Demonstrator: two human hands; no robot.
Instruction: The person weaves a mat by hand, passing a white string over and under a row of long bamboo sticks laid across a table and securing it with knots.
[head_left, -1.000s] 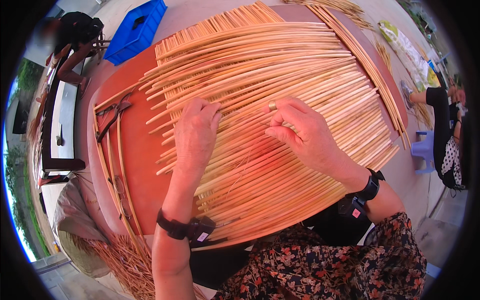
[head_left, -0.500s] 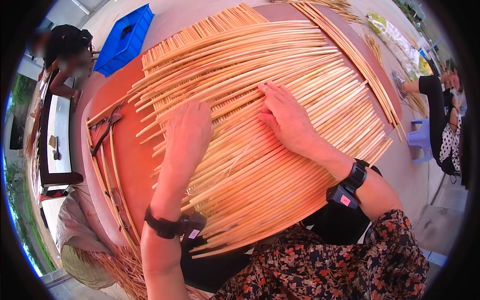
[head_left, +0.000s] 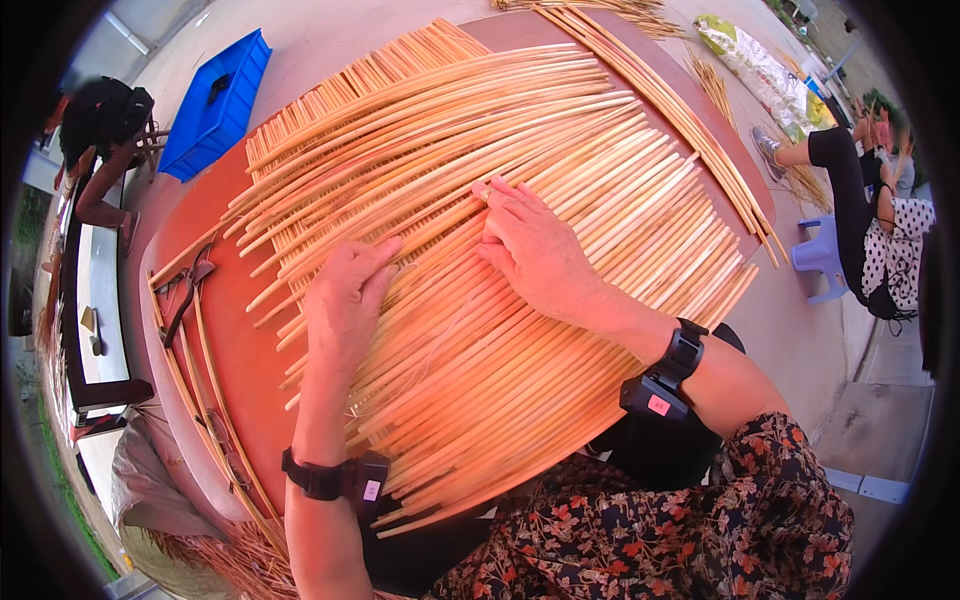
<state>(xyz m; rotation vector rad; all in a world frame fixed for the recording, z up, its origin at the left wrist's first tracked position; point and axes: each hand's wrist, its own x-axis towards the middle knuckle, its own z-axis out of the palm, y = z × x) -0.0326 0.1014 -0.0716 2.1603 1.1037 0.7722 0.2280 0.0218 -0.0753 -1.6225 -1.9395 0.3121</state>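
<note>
A woven mat of pale peeled wicker rods (head_left: 520, 360) spreads across the middle, the rods lying side by side with their ends jutting out left and right. My left hand (head_left: 343, 295) is over its left part, thumb and forefinger pinched together beside a thin pale strand; what sits between the fingertips is too small to make out. Further right, my right hand (head_left: 535, 245) rests on the mat with bent fingers closed about one wicker rod (head_left: 435, 228). Thin loose strands lie across the rods below the left hand.
Under the mat is a reddish-brown table (head_left: 215, 340). Dark-handled cutters (head_left: 185, 290) and loose rods lie at its left; more long rods (head_left: 680, 120) line the right edge. A blue crate (head_left: 215, 105) stands beyond, a purple stool (head_left: 820, 255) to the right. People sit at both sides.
My left hand has turned and come slightly down and left, its pinched fingertips now showing. The whole view has shifted a little; my right hand stays on the rods.
</note>
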